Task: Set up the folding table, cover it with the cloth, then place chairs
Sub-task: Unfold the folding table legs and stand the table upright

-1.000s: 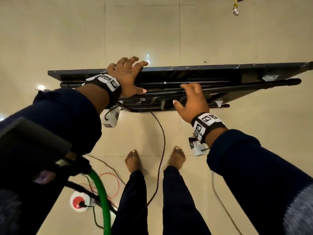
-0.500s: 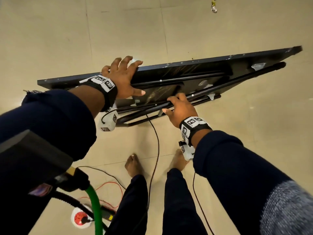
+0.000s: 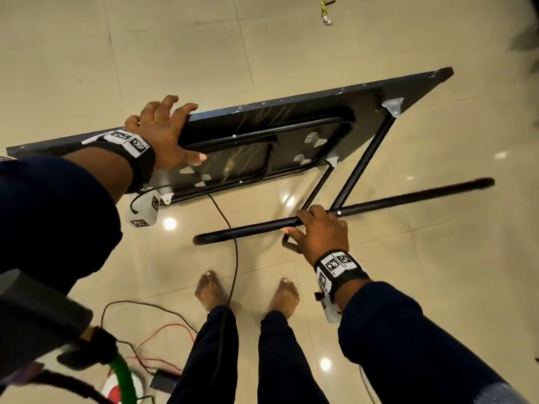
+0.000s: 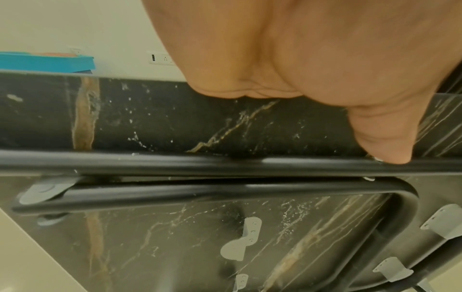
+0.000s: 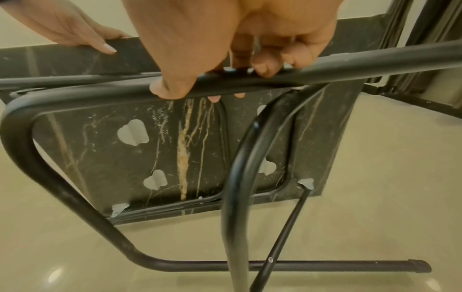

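Observation:
The black folding table stands on its long edge on the floor, its marbled underside facing me. My left hand holds the top edge, fingers draped over it; the thumb presses against a leg tube still folded flat. My right hand grips the foot bar of the other leg frame, fingers curled round the tube. That frame is swung well out from the underside, with a thin brace running back to the table. No cloth or chairs show clearly.
My bare feet stand close to the table with a black cable hanging between them. Red wires and a green hose lie at lower left. A small yellow object sits on the tiled floor beyond. Dark framed furniture stands at right.
My right hand has pulled the leg frame out from the underside toward me. The table has turned, its right end swinging away. My left hand stays on the top edge.

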The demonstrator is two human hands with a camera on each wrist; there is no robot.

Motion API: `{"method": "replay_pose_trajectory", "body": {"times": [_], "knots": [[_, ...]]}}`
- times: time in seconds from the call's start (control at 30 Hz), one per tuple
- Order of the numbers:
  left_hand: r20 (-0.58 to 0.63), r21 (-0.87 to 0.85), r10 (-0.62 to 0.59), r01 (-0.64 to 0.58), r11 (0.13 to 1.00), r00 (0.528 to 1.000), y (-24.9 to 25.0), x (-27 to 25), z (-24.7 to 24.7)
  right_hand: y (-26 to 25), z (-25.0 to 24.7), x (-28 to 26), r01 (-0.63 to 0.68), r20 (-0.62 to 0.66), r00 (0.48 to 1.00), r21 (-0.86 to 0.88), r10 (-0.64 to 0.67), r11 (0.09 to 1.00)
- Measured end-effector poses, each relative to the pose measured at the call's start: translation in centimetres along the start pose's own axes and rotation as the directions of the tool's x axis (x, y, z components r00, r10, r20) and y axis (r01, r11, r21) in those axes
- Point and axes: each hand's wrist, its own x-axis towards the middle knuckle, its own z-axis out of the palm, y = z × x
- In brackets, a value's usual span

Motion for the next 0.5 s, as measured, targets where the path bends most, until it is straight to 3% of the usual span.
{"method": "replay_pose_trajectory", "body": {"times": [0.13, 0.33, 0.5], "knots": [[-0.008, 0.018, -0.009, 0.009, 1.000, 1.000, 0.2, -0.5, 0.2, 3.7, -0.1, -1.3, -0.138, -0.025, 0.990, 0.001, 0.138, 0.990], [-0.037, 0.027, -0.012, 0.013, 1.000, 0.999, 0.5, -1.0, 0.5, 8.9, 0.6, -1.3, -0.334, -0.106, 0.924, 0.244, 0.367, 0.911], [-0.047, 0.031, -0.022, 0.023, 0.999, 0.999, 0.6, -1.3, 0.6, 13.0, 1.6, -1.6, -0.367, -0.157, 0.884, 0.347, 0.440, 0.863]]}}
